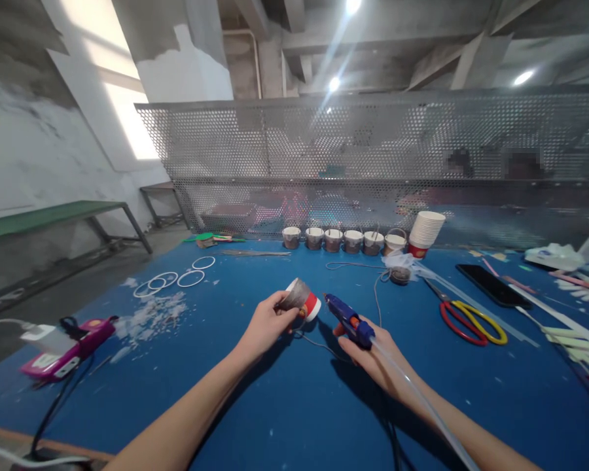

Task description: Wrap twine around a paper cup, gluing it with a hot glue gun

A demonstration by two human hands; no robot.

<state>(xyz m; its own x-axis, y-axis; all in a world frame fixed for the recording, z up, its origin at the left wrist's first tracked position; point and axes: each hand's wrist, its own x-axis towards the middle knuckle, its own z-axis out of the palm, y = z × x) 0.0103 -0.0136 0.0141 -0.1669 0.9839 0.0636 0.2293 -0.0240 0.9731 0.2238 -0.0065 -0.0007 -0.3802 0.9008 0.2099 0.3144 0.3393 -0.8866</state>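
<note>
My left hand [272, 318] is closed around a paper cup [313, 306], which lies tilted on its side. Grey cord wraps part of the cup, and a red and white band shows at the end facing right. A loose length of cord [319, 343] trails from it over the table. In my right hand [368, 350] is a blue hot glue gun [346, 317], its nozzle pointing up and left near the cup but apart from it. A long clear glue stick [417, 391] sticks out of the gun's back.
Several cord-wrapped cups [332, 241] line the blue table's [226, 418] far edge, beside a stack of paper cups [427, 230]. Scissors [471, 322] and a phone [493, 285] lie right. White rings [191, 278], scraps and a magenta power strip [69, 350] are left. Behind stands a perforated metal screen [255, 157].
</note>
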